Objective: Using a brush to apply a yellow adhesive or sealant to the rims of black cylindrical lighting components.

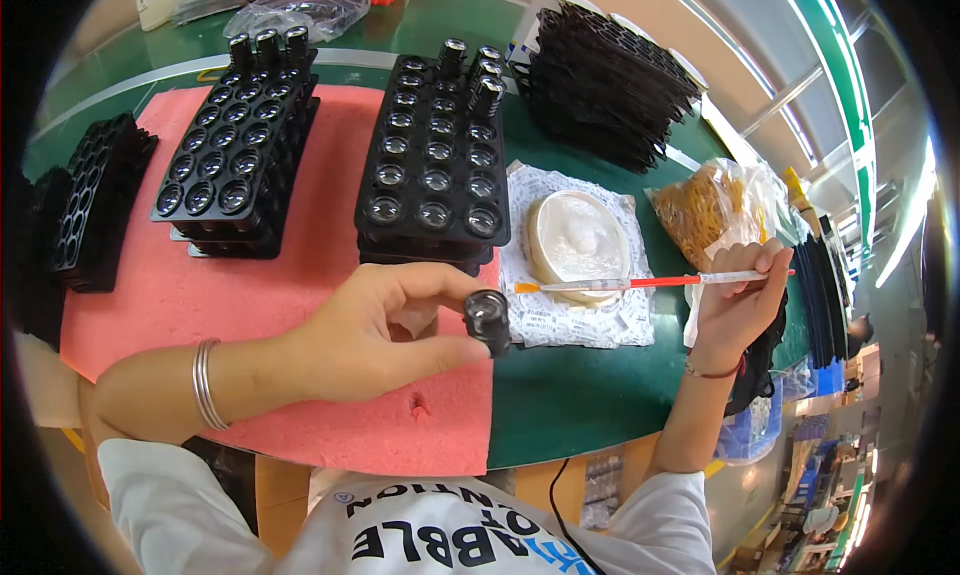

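Note:
Between the thumb and fingers of my left hand is a small black cylinder with a glassy end, held over the right edge of the pink foam mat. My right hand is closed round a thin paintbrush with a red and white handle. Its orange bristles point left, toward the cylinder but apart from it. Behind the brush handle, a round shallow dish of whitish, clear material rests on printed white paper.
Two black racks, one at the centre and one further left, hold several similar cylinders. More black trays are stacked at the back right. A bag of yellowish bands lies at right, and a black perforated rack stands far left.

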`<state>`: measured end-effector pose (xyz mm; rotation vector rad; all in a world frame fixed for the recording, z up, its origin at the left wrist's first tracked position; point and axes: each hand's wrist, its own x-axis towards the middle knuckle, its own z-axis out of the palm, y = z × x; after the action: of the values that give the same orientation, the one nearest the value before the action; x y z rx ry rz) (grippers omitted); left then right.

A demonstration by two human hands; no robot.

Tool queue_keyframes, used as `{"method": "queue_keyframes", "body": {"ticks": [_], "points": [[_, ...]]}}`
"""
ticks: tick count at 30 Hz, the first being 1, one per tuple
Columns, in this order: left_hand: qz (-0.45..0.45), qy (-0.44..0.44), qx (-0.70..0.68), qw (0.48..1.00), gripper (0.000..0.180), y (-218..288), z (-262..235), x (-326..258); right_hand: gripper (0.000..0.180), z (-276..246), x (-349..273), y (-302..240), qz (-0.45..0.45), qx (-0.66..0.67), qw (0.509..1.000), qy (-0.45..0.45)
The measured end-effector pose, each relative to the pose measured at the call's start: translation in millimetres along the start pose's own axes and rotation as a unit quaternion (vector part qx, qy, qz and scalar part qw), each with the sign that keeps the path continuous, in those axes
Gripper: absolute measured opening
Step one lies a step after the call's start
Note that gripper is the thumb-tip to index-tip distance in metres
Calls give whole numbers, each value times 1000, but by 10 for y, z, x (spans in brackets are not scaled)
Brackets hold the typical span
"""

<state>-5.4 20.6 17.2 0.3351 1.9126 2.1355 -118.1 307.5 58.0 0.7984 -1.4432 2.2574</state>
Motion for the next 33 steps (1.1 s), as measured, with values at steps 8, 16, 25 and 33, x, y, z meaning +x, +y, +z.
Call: {"method": "queue_keyframes", "body": {"ticks": [8,16,25,33], "points": [[220,203,377,877,33,955,-237,36,30,-106,21,-33,24,16,1000,8],[179,296,575,741,29,1077,-1651,196,29,-60,50,53,35,51,998,32],[80,291,536,788,29,787,-1885,297,29,-62,36,59,42,24,998,39],[18,293,588,754,30,831,-1912,250,29,-69,36,52,36,20,998,40]]}}
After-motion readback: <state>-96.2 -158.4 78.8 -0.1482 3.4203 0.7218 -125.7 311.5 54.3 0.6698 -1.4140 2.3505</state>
